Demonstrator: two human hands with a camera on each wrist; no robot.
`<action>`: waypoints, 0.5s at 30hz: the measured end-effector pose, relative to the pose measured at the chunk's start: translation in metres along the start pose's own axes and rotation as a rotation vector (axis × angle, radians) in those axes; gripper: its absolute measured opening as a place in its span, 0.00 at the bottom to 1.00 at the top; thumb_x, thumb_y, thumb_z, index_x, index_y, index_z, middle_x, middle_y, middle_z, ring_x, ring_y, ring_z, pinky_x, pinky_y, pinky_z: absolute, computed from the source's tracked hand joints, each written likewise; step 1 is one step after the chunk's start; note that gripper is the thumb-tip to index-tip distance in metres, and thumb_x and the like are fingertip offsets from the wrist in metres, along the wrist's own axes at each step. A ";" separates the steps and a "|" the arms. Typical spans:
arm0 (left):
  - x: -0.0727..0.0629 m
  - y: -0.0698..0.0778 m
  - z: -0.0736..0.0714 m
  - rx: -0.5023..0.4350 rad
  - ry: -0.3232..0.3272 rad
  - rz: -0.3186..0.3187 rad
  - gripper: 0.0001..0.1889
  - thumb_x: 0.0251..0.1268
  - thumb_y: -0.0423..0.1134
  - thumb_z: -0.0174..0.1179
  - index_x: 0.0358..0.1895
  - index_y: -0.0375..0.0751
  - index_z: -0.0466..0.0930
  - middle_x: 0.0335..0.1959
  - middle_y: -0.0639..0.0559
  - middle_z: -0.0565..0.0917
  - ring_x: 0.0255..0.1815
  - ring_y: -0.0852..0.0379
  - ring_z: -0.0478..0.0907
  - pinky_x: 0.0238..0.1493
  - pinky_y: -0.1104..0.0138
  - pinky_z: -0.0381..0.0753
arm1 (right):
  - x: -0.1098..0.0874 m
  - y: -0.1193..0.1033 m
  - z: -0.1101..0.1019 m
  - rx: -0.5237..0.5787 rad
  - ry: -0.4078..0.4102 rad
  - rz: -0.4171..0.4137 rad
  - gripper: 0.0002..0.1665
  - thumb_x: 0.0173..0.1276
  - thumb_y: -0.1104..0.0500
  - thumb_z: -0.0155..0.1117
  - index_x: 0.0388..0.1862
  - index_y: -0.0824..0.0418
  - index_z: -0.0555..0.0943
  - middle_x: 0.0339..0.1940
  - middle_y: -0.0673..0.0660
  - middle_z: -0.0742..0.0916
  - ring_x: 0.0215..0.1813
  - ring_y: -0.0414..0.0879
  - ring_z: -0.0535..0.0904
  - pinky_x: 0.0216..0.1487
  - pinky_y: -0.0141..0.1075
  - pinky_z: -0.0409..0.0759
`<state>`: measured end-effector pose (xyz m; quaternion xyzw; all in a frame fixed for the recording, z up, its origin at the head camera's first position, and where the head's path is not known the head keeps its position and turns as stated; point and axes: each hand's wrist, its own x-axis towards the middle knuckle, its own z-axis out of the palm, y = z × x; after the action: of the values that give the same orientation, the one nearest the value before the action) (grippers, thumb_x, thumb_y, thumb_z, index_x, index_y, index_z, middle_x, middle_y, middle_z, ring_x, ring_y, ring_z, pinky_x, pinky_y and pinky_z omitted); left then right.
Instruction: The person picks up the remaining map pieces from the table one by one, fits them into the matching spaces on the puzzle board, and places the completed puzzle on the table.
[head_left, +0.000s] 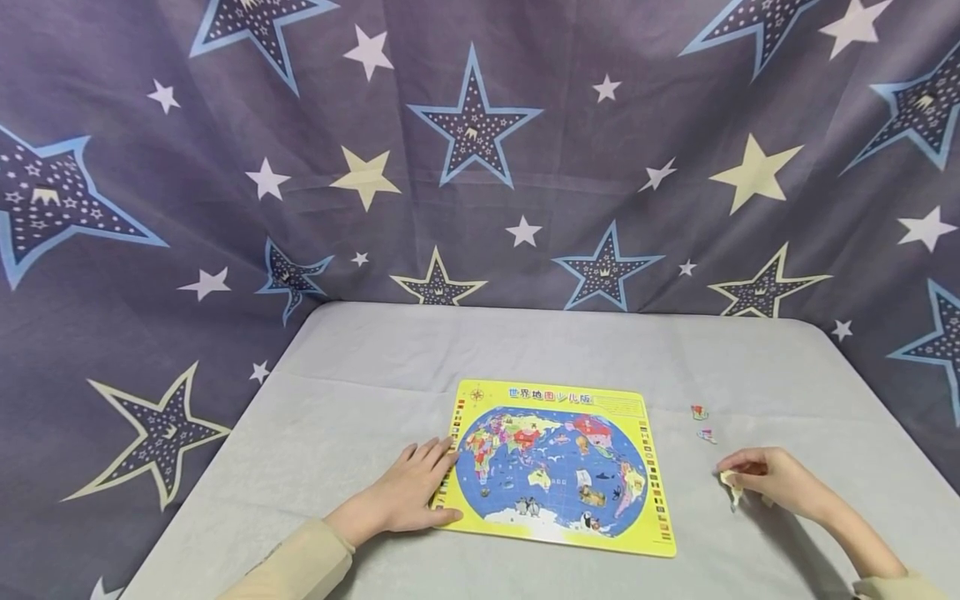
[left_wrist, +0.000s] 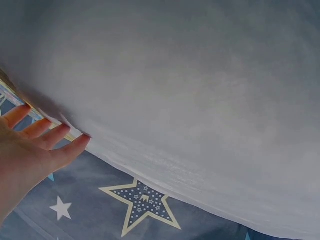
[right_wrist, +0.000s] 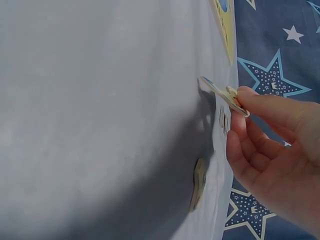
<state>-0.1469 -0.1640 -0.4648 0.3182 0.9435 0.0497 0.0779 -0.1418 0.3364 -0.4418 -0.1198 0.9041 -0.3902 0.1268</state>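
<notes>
A yellow-bordered world map puzzle board (head_left: 566, 542) lies flat on the table, with animal pictures on its blue sea. My left hand (head_left: 408, 487) rests at the board's left edge with its fingers spread; the left wrist view shows its fingertips (left_wrist: 75, 145) along that edge. To the right of the board, my right hand (head_left: 780, 479) pinches a small, thin puzzle piece (right_wrist: 225, 97) between thumb and fingers. The piece is tilted, close to the tabletop. Beneath this hand another puzzle piece (right_wrist: 198, 185) lies on the cloth, mostly hidden in the head view.
Two small colourful puzzle pieces, a red one (head_left: 699, 412) and a purplish one (head_left: 707, 435), lie right of the board. Grey cloth covers the table (head_left: 360, 350). A dark star-patterned curtain (head_left: 517, 200) hangs behind and at the sides.
</notes>
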 end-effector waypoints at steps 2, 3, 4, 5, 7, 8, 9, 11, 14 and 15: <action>0.000 0.000 0.000 -0.001 -0.002 0.000 0.46 0.52 0.72 0.39 0.66 0.39 0.55 0.67 0.43 0.54 0.66 0.43 0.52 0.60 0.47 0.52 | 0.001 -0.001 0.000 -0.011 0.008 0.004 0.13 0.58 0.63 0.58 0.40 0.71 0.79 0.26 0.53 0.82 0.16 0.35 0.66 0.14 0.32 0.70; 0.000 0.000 0.000 -0.002 -0.003 -0.001 0.46 0.52 0.72 0.39 0.66 0.39 0.55 0.67 0.43 0.54 0.66 0.43 0.52 0.60 0.47 0.52 | 0.001 -0.002 0.000 -0.014 0.012 0.003 0.13 0.58 0.63 0.58 0.40 0.71 0.79 0.26 0.53 0.82 0.16 0.35 0.66 0.14 0.31 0.69; 0.000 0.000 0.000 -0.003 -0.005 -0.002 0.46 0.52 0.72 0.39 0.66 0.39 0.55 0.68 0.43 0.54 0.66 0.43 0.52 0.60 0.47 0.52 | 0.001 -0.003 0.001 -0.017 0.018 0.008 0.13 0.58 0.63 0.59 0.40 0.70 0.79 0.26 0.53 0.82 0.16 0.35 0.67 0.14 0.31 0.69; 0.000 0.000 0.000 -0.004 -0.006 -0.003 0.46 0.52 0.72 0.39 0.66 0.39 0.55 0.68 0.43 0.54 0.66 0.43 0.51 0.60 0.46 0.52 | 0.002 -0.003 0.001 -0.020 0.025 0.008 0.14 0.58 0.62 0.59 0.40 0.70 0.79 0.25 0.53 0.82 0.17 0.35 0.67 0.14 0.31 0.69; -0.001 0.000 0.000 -0.004 -0.007 -0.005 0.46 0.52 0.72 0.39 0.66 0.39 0.55 0.68 0.43 0.54 0.66 0.43 0.51 0.60 0.46 0.52 | 0.002 -0.006 0.003 -0.030 0.042 0.005 0.14 0.58 0.61 0.60 0.39 0.70 0.80 0.26 0.53 0.82 0.19 0.35 0.68 0.14 0.30 0.68; -0.001 0.000 0.000 -0.003 -0.007 -0.005 0.46 0.52 0.72 0.39 0.66 0.39 0.55 0.67 0.43 0.54 0.66 0.43 0.51 0.60 0.46 0.52 | 0.003 -0.007 0.004 -0.032 0.050 0.002 0.14 0.57 0.61 0.61 0.39 0.70 0.80 0.26 0.53 0.82 0.20 0.35 0.69 0.14 0.30 0.68; -0.001 0.000 0.000 -0.003 -0.006 -0.005 0.46 0.52 0.72 0.39 0.66 0.39 0.55 0.67 0.43 0.54 0.66 0.43 0.51 0.60 0.47 0.52 | 0.003 -0.008 0.005 -0.034 0.058 0.000 0.14 0.57 0.61 0.61 0.39 0.70 0.80 0.26 0.53 0.82 0.21 0.34 0.70 0.16 0.30 0.69; -0.001 0.001 -0.001 -0.001 -0.003 -0.002 0.46 0.52 0.72 0.39 0.66 0.39 0.55 0.67 0.43 0.54 0.66 0.43 0.52 0.60 0.46 0.52 | 0.004 -0.011 0.007 -0.041 0.072 -0.015 0.13 0.57 0.61 0.62 0.38 0.70 0.80 0.26 0.53 0.82 0.24 0.33 0.72 0.20 0.29 0.71; 0.000 0.001 -0.001 0.000 0.003 0.002 0.46 0.52 0.71 0.40 0.66 0.38 0.55 0.67 0.43 0.55 0.66 0.43 0.52 0.60 0.46 0.53 | 0.008 -0.015 0.010 -0.052 0.091 -0.042 0.12 0.56 0.62 0.63 0.37 0.70 0.80 0.26 0.53 0.82 0.26 0.32 0.73 0.25 0.28 0.73; 0.000 0.001 -0.002 0.000 0.004 0.002 0.45 0.52 0.71 0.40 0.66 0.38 0.55 0.67 0.43 0.55 0.66 0.43 0.52 0.60 0.46 0.53 | 0.009 -0.016 0.011 -0.055 0.095 -0.049 0.12 0.55 0.62 0.63 0.36 0.70 0.80 0.27 0.53 0.82 0.26 0.32 0.73 0.27 0.28 0.73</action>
<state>-0.1467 -0.1635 -0.4631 0.3192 0.9433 0.0504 0.0757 -0.1449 0.3157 -0.4385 -0.1269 0.9162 -0.3734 0.0707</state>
